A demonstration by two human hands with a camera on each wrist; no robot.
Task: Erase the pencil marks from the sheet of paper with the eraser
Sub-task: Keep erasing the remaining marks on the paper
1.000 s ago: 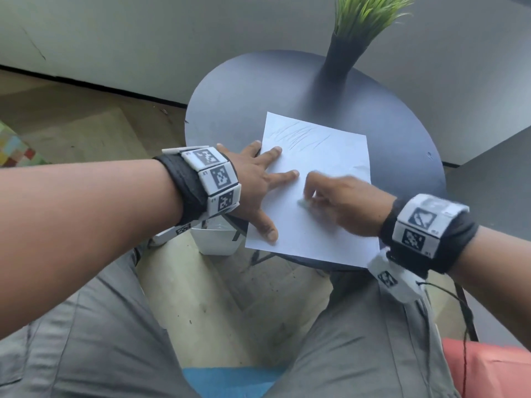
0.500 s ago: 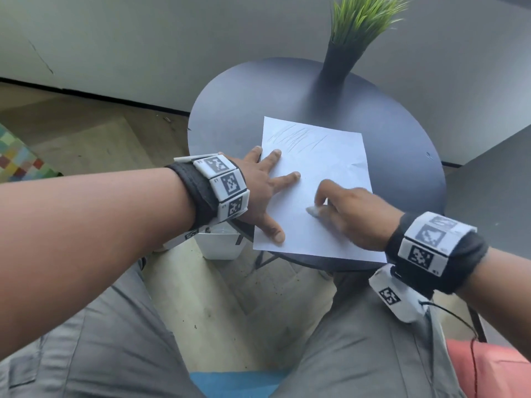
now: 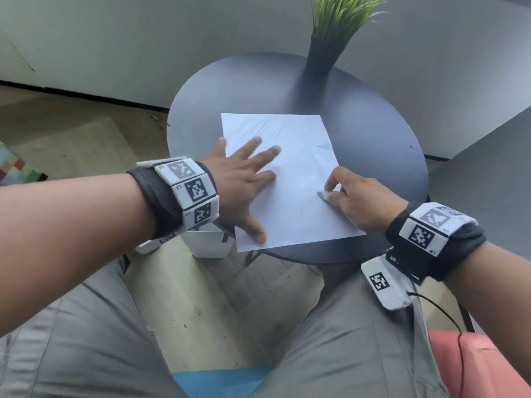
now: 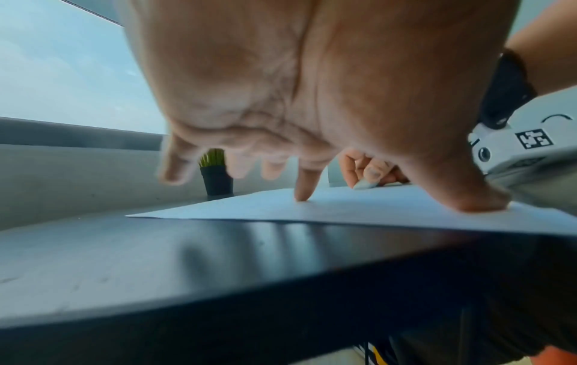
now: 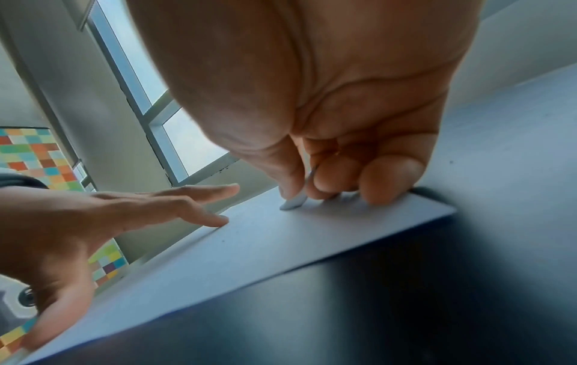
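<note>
A white sheet of paper (image 3: 290, 179) lies on the round dark table (image 3: 373, 133), with faint pencil strokes (image 3: 261, 127) near its far left corner. My left hand (image 3: 244, 179) lies flat with spread fingers on the sheet's left side, thumb at the near edge. My right hand (image 3: 344, 196) pinches a small white eraser (image 3: 323, 195) and presses its tip on the paper near the right edge. The right wrist view shows the eraser (image 5: 292, 203) between thumb and fingers, touching the sheet (image 5: 249, 247). In the left wrist view the eraser (image 4: 363, 184) sits beyond my left fingers (image 4: 304, 182).
A black vase with green grass (image 3: 321, 53) stands at the table's far side. A white box (image 3: 211, 241) sits on the floor under the table's left edge. My knees in grey trousers are below the near edge, a red cushion (image 3: 474, 366) at right.
My right hand with the eraser has slid right across the sheet towards its right edge. My left hand has shifted further onto the paper, fingers reaching up its left side.
</note>
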